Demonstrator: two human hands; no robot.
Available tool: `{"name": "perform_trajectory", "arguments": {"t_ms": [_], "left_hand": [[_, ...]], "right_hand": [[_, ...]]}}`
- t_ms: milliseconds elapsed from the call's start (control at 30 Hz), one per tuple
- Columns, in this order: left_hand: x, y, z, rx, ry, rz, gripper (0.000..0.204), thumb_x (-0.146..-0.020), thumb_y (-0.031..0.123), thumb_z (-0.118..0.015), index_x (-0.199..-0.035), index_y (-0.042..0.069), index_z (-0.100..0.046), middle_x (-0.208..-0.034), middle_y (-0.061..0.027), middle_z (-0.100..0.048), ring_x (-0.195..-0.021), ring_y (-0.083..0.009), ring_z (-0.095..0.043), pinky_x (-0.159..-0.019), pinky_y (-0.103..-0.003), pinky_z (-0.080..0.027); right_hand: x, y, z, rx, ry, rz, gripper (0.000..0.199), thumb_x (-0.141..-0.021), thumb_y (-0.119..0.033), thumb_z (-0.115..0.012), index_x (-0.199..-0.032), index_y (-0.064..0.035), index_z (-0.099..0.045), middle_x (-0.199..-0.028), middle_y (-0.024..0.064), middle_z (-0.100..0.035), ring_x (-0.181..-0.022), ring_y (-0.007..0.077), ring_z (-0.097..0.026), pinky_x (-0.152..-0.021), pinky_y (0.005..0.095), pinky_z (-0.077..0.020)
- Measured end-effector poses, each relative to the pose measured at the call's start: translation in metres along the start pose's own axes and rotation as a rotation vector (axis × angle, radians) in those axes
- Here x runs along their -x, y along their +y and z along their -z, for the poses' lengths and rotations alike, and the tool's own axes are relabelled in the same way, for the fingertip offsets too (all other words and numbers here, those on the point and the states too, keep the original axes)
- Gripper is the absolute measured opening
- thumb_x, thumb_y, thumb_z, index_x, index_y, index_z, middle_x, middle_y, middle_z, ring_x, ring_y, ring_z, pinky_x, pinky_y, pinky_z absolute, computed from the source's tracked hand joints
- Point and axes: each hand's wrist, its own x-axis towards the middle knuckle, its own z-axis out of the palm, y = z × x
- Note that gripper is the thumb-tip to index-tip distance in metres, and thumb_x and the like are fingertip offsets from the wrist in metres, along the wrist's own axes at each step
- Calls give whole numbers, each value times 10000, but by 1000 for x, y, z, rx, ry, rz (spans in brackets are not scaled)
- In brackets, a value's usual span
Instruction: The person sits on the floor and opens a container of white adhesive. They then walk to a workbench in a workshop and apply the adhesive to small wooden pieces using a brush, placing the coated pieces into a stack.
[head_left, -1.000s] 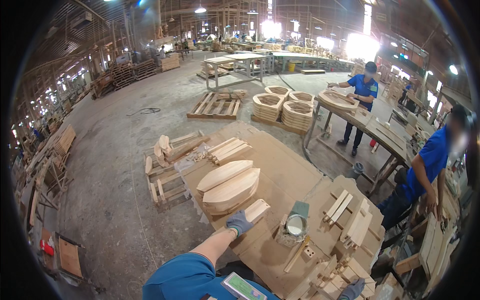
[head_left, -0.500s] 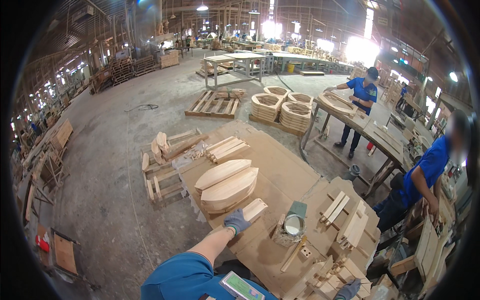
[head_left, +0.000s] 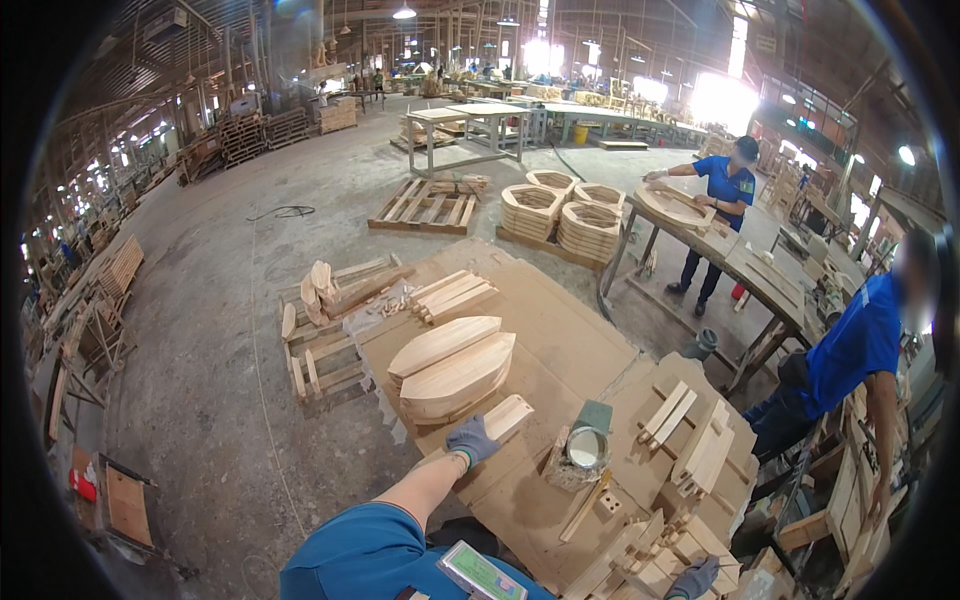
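At the near edge of the picture the right hand [head_left: 697, 577], in a grey glove, shows only in part; the frame cuts it off among a heap of small wood offcuts [head_left: 650, 565], so I cannot tell how its grip stands or whether it holds anything. A little farther, toward the left, the left hand [head_left: 470, 440], also in a grey glove, reaches out from a blue sleeve and its grip closes on the near end of a flat wood block [head_left: 508, 415] that lies on the worktop [head_left: 560, 330]; the fingers are hidden under the glove and the block's near end is covered by the hand. Just right of the block stands a round tin [head_left: 585, 447] with a pale inside, wrapped in something crumpled that is hard to make out. Right of it lie several short slats [head_left: 668, 412]. Just beyond the block sits a stack of boat-shaped boards [head_left: 455, 365], and farther still a bundle of plain boards [head_left: 455, 295]. To the right, a person in a blue shirt [head_left: 850, 350] stands partly cut off by the rim. Far off, another person in blue [head_left: 722, 185] bends over a table, beside stacks of oval wooden frames [head_left: 560, 210].
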Motion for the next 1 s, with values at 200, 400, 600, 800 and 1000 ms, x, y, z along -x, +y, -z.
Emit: {"name": "perform_trajectory", "arguments": {"t_ms": [200,400,600,800,1000], "left_hand": [[1,-1,0,6,4,-14,698,-691,485,-644,-1217,63,-465,-1199,-166,-538,-1090,-315,-580,-861,-442,-487],[3,-11,2,-4,30,0,692,-683,488,-638,-1199,53,-483,-1192,-175,-549,-1088,-317,-579,-866,-431,-487],[-4,16,-7,69,70,-86,647,-664,475,-676,-1139,56,-548,-1164,-197,-593,-1097,-326,-582,-879,-406,-489],[3,3,-8,19,164,-19,702,-568,417,-806,-1092,40,-528,-1083,-174,-615,-1002,-352,-616,-837,-432,-502],[7,20,-6,-16,182,-59,700,-570,355,-812,-1118,51,-500,-1096,-181,-608,-964,-381,-623,-836,-454,-501]], "right_hand": [[1,-1,-5,23,28,4,158,-792,-220,-540,-863,-83,-579,-832,108,-635,-804,289,-601,-707,385,-485],[9,5,-22,-39,1,15,233,-864,-192,-521,-1009,-21,-581,-1024,177,-613,-986,340,-565,-889,397,-431],[1,57,-64,189,-245,-7,339,-953,-182,-394,-1231,-45,-531,-1336,125,-502,-1273,277,-426,-1100,353,-293],[0,13,-61,-64,-114,-45,301,-859,-203,-487,-1080,-12,-563,-1108,190,-594,-1068,344,-538,-953,423,-401],[-5,20,-37,-95,58,-34,323,-843,-249,-537,-1040,4,-575,-1028,200,-615,-919,344,-562,-874,439,-435]]}}
